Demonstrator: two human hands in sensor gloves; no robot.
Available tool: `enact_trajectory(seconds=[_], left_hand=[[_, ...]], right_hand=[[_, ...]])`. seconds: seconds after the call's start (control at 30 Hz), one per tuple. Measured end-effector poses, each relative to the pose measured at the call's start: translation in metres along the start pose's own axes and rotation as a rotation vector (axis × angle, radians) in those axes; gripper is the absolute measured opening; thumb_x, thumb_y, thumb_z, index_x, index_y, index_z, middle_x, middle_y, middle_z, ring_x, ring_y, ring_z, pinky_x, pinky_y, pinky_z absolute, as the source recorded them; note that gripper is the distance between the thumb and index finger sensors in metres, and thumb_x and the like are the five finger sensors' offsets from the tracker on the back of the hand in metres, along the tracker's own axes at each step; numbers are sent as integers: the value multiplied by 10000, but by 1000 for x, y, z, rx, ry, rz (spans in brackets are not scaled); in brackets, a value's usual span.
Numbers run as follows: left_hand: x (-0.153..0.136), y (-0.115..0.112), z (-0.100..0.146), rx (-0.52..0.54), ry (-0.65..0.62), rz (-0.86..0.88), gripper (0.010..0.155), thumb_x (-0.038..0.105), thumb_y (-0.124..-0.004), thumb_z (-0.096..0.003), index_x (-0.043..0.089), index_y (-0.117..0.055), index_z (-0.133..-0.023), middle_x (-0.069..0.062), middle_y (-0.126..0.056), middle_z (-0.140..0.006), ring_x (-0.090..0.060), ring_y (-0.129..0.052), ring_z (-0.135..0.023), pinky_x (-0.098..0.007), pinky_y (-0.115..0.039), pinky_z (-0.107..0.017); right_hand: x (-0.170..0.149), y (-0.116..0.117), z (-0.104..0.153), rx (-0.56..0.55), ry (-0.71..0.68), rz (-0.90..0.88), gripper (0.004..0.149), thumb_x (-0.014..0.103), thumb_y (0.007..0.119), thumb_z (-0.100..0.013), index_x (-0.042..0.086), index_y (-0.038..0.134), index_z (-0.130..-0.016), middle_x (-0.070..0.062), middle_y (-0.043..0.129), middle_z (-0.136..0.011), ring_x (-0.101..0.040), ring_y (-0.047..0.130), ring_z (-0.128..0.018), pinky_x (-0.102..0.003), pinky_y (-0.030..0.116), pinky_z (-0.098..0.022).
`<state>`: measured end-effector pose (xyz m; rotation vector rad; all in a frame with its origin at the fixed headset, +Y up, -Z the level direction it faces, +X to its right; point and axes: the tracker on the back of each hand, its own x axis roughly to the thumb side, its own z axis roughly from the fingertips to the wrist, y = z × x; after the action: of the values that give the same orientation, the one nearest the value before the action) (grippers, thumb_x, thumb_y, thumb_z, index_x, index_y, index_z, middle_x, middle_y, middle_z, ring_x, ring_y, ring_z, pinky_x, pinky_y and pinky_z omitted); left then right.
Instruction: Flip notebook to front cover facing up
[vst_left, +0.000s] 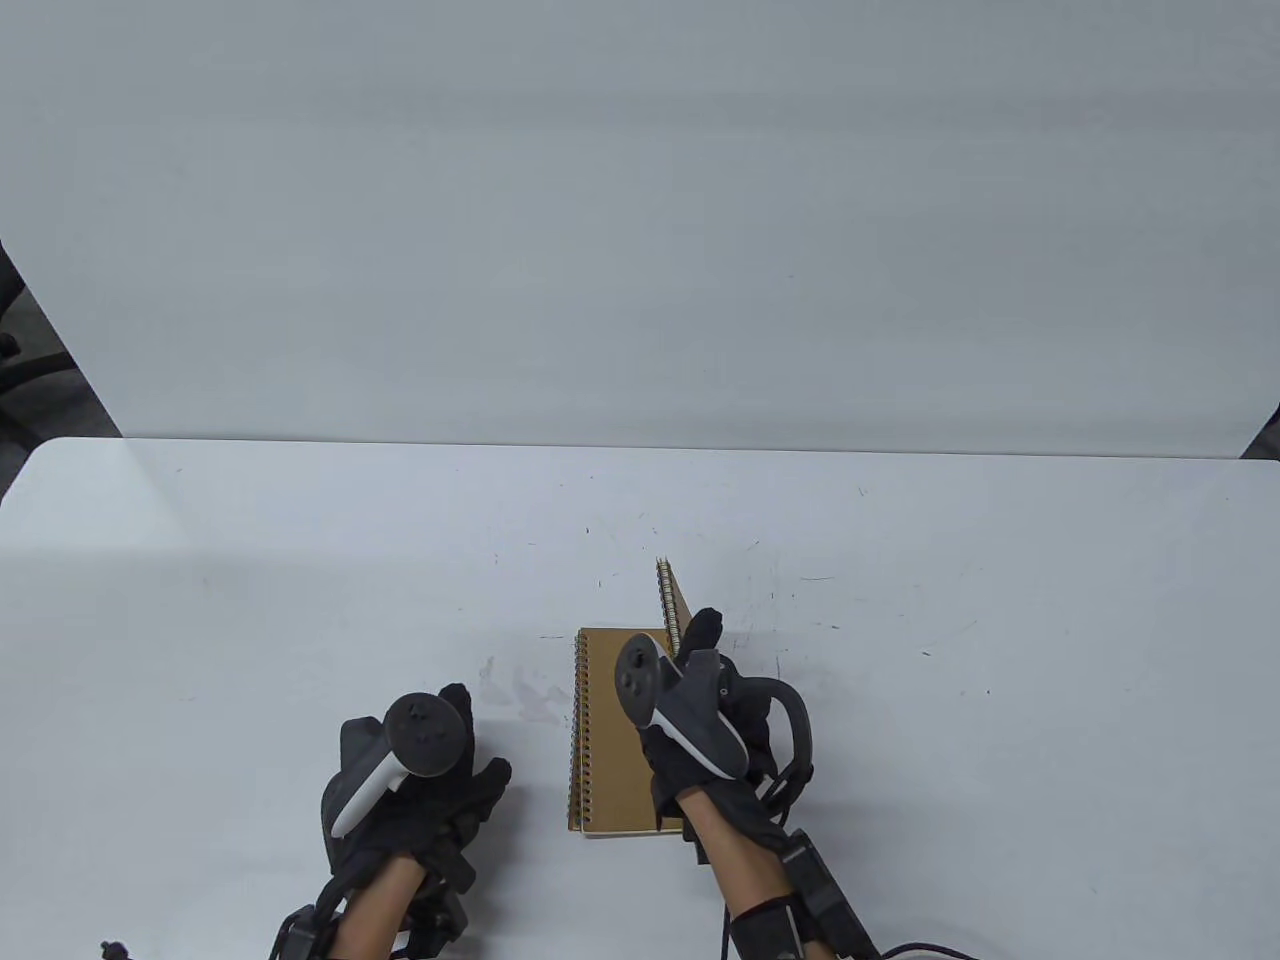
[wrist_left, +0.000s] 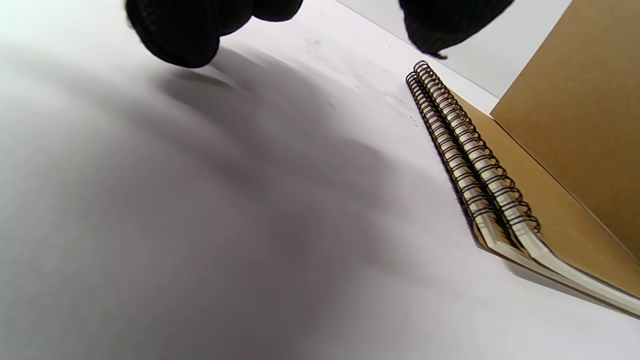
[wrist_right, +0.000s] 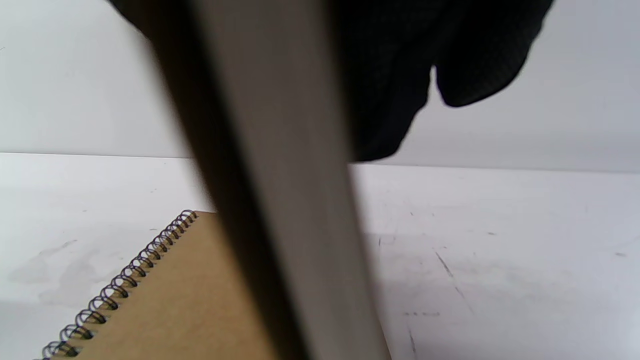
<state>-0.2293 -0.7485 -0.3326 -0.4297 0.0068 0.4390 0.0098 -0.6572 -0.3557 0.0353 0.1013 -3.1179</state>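
The right hand (vst_left: 705, 720) grips one notebook (vst_left: 677, 603) on edge, mid-flip, above the stacked notebooks (vst_left: 610, 740) lying on the desk (vst_left: 900, 600). Left of them, the left hand (vst_left: 420, 790) rests with fingers loose (holding nothing). Next, probably, tipping it over flat.

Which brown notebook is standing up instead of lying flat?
The notebook gripped by the right hand, tipped up on its edge. The stacked notebooks to its left lie flat on the table.

We see a white table (vst_left: 900, 620), scuffed with small dark marks. Behind its far edge stands a plain white wall panel (vst_left: 640, 220), with dark floor (vst_left: 40, 390) at the panel's left.
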Motion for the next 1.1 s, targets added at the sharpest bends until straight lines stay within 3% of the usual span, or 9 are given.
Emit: enact_trajectory(seconds=[0.27,0.37,0.57,0.7,0.93,1.0,1.03,1.1], left_hand=[[-1,-2,-1,-44,7,11,893,470,-626,-611,148,50,-1097,-287,-274,-1170,-586,-451,-1015,-596,-635,-685],[0,-2,-1,-52,5,16,893,469,-625,-611,147,52,-1095,-289,-271,-1168,-586,-448,-1015,-596,-633,-686],[0,-2,-1,-53,3,18,893,469,-624,-612,146,54,-1095,-289,-269,-1169,-585,-446,-1017,-597,-633,-686],[-1,-2,-1,-51,4,27,893,469,-624,-611,146,54,-1094,-289,-268,-1169,-586,-444,-1016,-597,-631,-687],[-4,1,-1,-28,-15,55,895,467,-629,-608,151,54,-1095,-285,-267,-1170,-588,-437,-1018,-606,-619,-691],[-6,2,-2,-24,-29,64,896,473,-628,-608,156,54,-1095,-282,-254,-1174,-591,-416,-1026,-625,-591,-702],[-6,2,-2,-22,-31,68,897,475,-628,-609,160,57,-1095,-281,-239,-1175,-596,-398,-1029,-635,-573,-708],[-7,2,-3,-24,-36,73,901,483,-628,-607,166,61,-1093,-277,-212,-1177,-600,-362,-1038,-672,-517,-718]], right_hand=[[23,4,2,-53,-13,184,724,231,822,-501,-111,478,-1038,-40,883,-559,-139,1025,-365,-539,778,-514],[29,11,2,-14,-21,235,729,236,820,-504,-113,469,-1040,-35,880,-563,-134,1025,-371,-538,779,-516],[44,28,-3,19,-22,135,730,249,817,-507,-113,471,-1037,-22,884,-568,-130,1029,-376,-536,782,-515],[48,48,-11,134,31,-28,740,286,812,-520,-104,462,-1042,-1,889,-588,-146,1024,-417,-547,762,-530],[53,80,-16,218,92,-167,761,310,809,-525,-84,436,-1057,-11,884,-618,-201,976,-464,-580,718,-554],[53,84,-17,283,77,-231,811,379,785,-535,-76,386,-1074,-52,868,-658,-251,943,-504,-608,678,-574],[52,86,-17,335,76,-274,788,406,713,-569,-73,356,-1083,-85,867,-707,-307,913,-565,-632,640,-589],[49,88,-16,368,96,-356,758,361,699,-580,-57,322,-1087,-121,839,-752,-338,869,-606,-653,588,-608]])
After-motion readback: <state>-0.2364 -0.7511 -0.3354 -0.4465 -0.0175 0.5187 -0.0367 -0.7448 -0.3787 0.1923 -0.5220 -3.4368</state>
